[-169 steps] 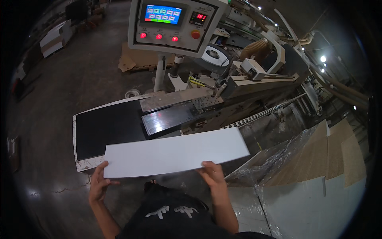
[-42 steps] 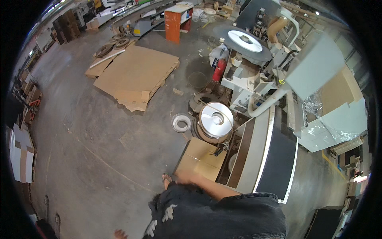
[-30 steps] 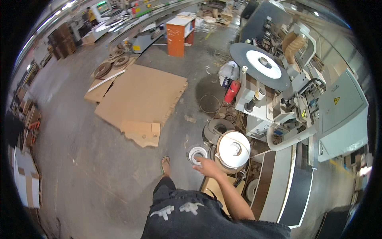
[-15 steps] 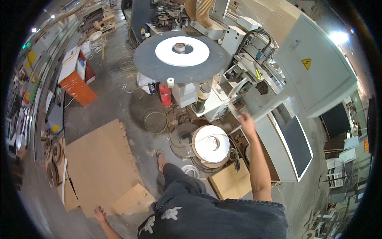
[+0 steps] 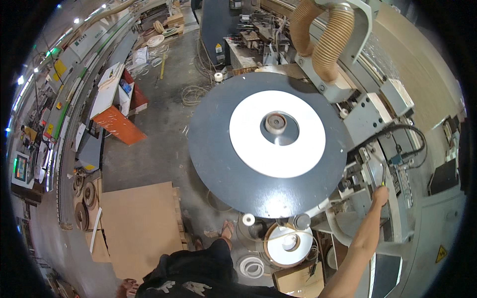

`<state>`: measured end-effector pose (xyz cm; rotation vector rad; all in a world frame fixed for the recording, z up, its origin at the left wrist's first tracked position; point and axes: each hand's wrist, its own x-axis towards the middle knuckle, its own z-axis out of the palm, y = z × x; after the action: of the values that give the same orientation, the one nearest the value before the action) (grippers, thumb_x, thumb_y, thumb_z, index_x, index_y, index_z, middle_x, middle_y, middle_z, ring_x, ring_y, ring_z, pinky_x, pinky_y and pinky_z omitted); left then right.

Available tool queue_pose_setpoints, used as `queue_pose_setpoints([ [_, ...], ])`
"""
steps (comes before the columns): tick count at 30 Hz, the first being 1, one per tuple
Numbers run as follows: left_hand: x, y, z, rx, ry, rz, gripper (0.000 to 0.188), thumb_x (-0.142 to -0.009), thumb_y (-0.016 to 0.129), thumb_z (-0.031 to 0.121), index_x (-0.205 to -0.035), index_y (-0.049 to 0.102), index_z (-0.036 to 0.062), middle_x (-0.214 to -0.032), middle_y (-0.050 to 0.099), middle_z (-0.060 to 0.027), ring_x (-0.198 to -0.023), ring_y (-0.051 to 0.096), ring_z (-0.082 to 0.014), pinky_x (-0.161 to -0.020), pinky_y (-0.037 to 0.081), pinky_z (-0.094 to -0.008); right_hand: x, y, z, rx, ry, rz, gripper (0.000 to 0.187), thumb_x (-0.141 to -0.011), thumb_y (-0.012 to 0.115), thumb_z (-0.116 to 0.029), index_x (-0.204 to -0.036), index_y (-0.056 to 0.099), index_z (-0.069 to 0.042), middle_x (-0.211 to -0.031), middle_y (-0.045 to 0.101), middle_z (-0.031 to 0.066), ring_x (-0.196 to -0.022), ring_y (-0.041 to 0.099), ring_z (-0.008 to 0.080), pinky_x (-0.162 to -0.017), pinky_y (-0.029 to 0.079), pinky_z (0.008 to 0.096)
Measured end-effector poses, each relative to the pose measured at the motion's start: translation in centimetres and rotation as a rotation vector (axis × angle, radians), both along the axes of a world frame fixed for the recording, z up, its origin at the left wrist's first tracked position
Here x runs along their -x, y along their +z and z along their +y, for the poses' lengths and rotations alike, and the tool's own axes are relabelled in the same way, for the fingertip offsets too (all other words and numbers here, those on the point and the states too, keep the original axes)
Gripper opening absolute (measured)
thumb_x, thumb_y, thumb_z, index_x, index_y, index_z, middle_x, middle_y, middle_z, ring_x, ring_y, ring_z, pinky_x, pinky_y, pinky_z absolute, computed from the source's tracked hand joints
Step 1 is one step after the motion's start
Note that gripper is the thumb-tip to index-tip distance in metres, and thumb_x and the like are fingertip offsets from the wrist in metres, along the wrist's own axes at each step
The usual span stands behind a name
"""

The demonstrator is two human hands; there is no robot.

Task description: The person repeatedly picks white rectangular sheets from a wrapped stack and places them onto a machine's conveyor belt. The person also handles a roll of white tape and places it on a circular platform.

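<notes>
My right arm reaches out to the machine (image 5: pixel 370 166) at the right. My right hand (image 5: pixel 380 195) is closed at the machine's edge, around a small yellow tool (image 5: pixel 383 184); only a bit of yellow shows past the fingers, so its exact kind is hidden. Low at the left, my left hand (image 5: pixel 130 286) hangs beside my body with loosely parted fingers and nothing in it, near a large cardboard sheet (image 5: pixel 141 223). Ahead of me is a round dark grey turntable (image 5: pixel 218 149), bearing a flat white coil of band (image 5: pixel 248 154) around a metal hub (image 5: pixel 276 122).
Another white coil (image 5: pixel 278 248) lies below the turntable, beside a small white ring roll (image 5: pixel 250 266) and a cardboard box (image 5: pixel 298 283). Ribbed tan hoses (image 5: pixel 334 42) rise behind the machine. An orange-and-white cabinet (image 5: pixel 117 124) stands left. Loose cords (image 5: pixel 194 94) lie on the floor.
My right hand has moved forward to the machine and closed at the yellow tool that lay there. My view has shifted closer to the turntable. The left hand still hangs low.
</notes>
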<state>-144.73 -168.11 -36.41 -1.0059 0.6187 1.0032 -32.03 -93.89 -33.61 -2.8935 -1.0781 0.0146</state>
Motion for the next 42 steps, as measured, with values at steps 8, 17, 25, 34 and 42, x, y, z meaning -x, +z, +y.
queue_pose_setpoints([
  [8,11.2,-0.7,24.0,0.086,-0.821,1.216,0.039,-0.099,0.057,0.049,-0.106,0.067,0.012,-0.096,0.066,-0.0074,-0.075,0.055,-0.0252,-0.067,0.042,-0.0454,-0.8,-1.2,-2.3,-0.062,-0.172,-0.173,0.025,-0.093,0.074,-0.02,-0.111,0.075,-0.002,-0.113,0.075,0.0195,-0.102,0.073,0.043,-0.087,0.06,0.0536],
  [17,14.3,-15.1,42.2,-0.129,-1.245,1.126,0.024,-0.106,0.054,0.017,-0.128,0.064,0.0133,-0.118,0.07,-0.0111,-0.091,0.068,-0.0267,-0.075,0.053,-0.0479,19.4,1.9,-10.9,-1.059,-0.423,1.226,0.023,-0.102,0.058,-0.028,-0.102,0.069,-0.008,-0.086,0.064,0.0043,-0.07,0.06,0.0201,-0.06,0.046,0.0369],
  [25,12.4,-21.9,62.0,-0.412,-1.311,1.203,0.031,-0.108,0.058,0.027,-0.132,0.063,0.0074,-0.115,0.07,-0.0095,-0.09,0.067,-0.0235,-0.073,0.053,-0.0431,38.1,5.4,-5.1,-0.432,0.304,0.517,0.026,-0.108,0.058,-0.032,-0.101,0.06,-0.007,-0.081,0.064,0.0055,-0.064,0.062,0.0214,-0.055,0.047,0.0374],
  [34,5.0,-11.9,66.2,-0.561,-0.984,1.677,0.04,-0.109,0.058,0.031,-0.142,0.06,0.0096,-0.119,0.072,-0.0055,-0.095,0.067,-0.0168,-0.073,0.051,-0.0338,42.9,8.7,16.9,-0.066,0.443,0.068,0.031,-0.109,0.049,-0.033,-0.122,0.054,-0.004,-0.102,0.073,0.0275,-0.096,0.071,0.0507,-0.082,0.055,0.061],
  [42,0.5,-14.4,53.5,-0.184,-0.849,1.16,0.037,-0.108,0.059,0.025,-0.138,0.062,0.0032,-0.108,0.073,-0.0092,-0.086,0.066,-0.0207,-0.075,0.053,-0.0375,40.1,3.7,23.5,0.06,0.426,0.091,0.037,-0.106,0.054,-0.033,-0.122,0.064,-0.001,-0.111,0.073,0.0289,-0.104,0.072,0.0487,-0.09,0.058,0.0567],
])
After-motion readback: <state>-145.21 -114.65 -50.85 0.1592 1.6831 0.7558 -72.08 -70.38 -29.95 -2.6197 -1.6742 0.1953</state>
